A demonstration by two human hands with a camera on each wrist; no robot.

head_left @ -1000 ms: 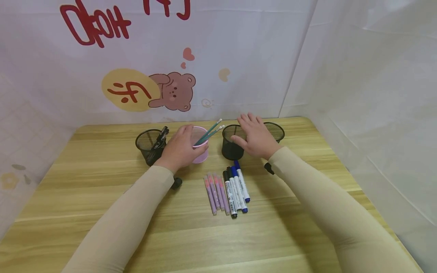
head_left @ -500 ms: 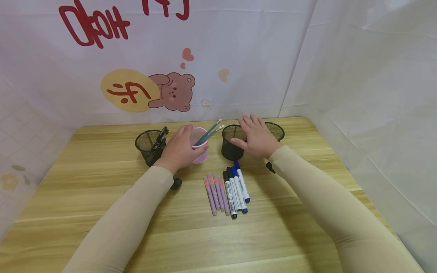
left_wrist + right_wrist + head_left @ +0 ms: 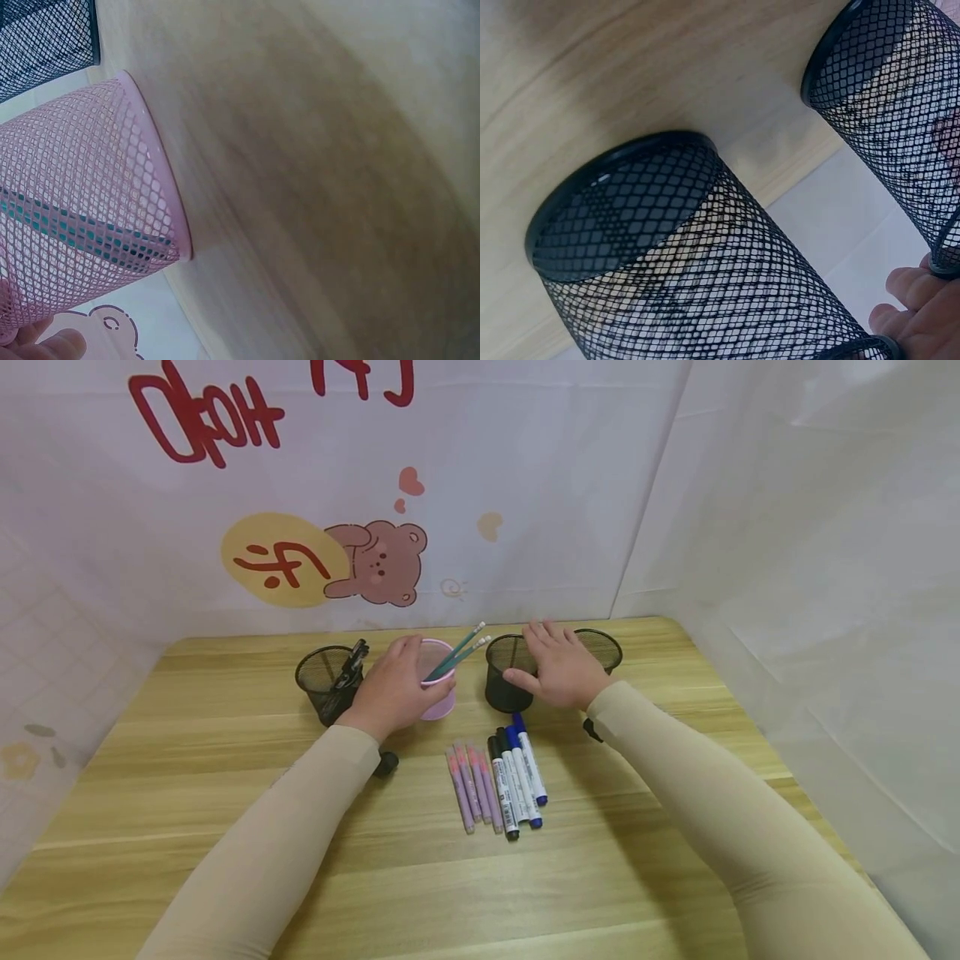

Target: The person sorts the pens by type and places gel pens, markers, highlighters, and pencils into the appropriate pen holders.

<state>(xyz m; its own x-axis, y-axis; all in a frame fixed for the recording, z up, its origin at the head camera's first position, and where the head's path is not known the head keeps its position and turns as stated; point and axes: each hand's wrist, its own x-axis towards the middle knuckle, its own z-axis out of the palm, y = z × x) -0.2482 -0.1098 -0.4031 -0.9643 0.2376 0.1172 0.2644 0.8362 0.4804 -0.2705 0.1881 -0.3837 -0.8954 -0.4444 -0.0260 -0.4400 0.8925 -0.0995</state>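
Note:
My left hand grips the pink mesh pen holder at its rim, thumb in front and fingers at the far side. Several green pencils with white ends lean out of it. In the left wrist view, fingertips show by the rim of this pink holder. My right hand rests at the rims of two black mesh pen holders, one on the left and one on the right. Its fingers extend forward and its thumb points left, over the left one. The right holder is partly hidden behind the hand.
Several lilac pens and several whiteboard markers lie side by side on the wooden table. At the left, another black mesh holder contains black pens. White printed cloth hangs behind the table.
The right hand's fingers have drawn back slightly toward me over the black holders. The left hand keeps its hold on the pink holder, and the pens stay in place.

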